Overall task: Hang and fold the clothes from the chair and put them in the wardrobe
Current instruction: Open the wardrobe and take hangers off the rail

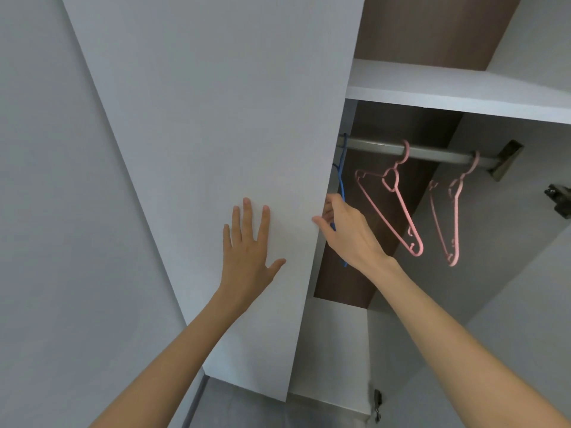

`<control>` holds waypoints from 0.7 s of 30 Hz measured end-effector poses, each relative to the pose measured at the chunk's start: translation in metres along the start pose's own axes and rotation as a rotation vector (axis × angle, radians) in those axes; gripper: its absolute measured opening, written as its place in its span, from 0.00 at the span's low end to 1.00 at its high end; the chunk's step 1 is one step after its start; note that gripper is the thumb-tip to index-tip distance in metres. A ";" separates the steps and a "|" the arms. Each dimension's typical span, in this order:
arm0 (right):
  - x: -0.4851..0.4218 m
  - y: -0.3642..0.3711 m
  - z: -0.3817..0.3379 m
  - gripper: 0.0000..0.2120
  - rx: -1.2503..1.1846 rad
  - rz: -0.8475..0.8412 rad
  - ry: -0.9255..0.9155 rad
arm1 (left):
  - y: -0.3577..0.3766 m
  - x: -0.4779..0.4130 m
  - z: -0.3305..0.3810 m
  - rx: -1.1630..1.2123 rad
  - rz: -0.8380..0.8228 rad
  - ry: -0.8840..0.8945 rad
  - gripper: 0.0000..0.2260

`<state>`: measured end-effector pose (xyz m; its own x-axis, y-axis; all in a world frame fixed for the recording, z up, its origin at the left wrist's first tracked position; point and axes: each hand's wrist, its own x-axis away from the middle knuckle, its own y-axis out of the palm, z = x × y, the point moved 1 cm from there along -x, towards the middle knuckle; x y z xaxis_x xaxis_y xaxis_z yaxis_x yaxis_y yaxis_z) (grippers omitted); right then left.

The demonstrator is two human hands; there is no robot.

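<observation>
A white wardrobe door (216,118) fills the middle of the view. My left hand (247,245) lies flat on its front with straight, spread fingers. My right hand (343,230) grips the door's right edge, thumb on the front and fingers curled behind it. Inside the wardrobe a metal rail (432,153) carries two pink hangers (392,199) (448,211), both bare. A blue hanger (341,180) hangs at the rail's left end, partly hidden by the door and my right hand. No clothes or chair are in view.
A white shelf (463,91) runs above the rail. The wardrobe has a brown back panel (401,125) and a grey right side wall with a hinge (559,199). A plain wall (46,211) stands to the left of the door.
</observation>
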<state>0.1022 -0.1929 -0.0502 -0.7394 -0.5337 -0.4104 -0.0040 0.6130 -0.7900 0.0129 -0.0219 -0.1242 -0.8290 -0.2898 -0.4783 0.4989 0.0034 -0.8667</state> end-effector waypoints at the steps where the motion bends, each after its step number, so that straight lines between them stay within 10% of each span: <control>1: 0.004 0.000 -0.002 0.15 -0.005 -0.003 -0.008 | -0.003 0.004 0.000 -0.016 0.008 -0.002 0.49; 21: 0.104 -0.008 -0.101 0.13 0.042 -0.238 -0.407 | -0.063 0.150 0.019 0.063 -0.037 -0.300 0.49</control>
<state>-0.0421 -0.1945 -0.0407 -0.3972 -0.8466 -0.3543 -0.1078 0.4264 -0.8981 -0.1386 -0.0837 -0.1385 -0.7400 -0.5581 -0.3753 0.4920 -0.0687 -0.8679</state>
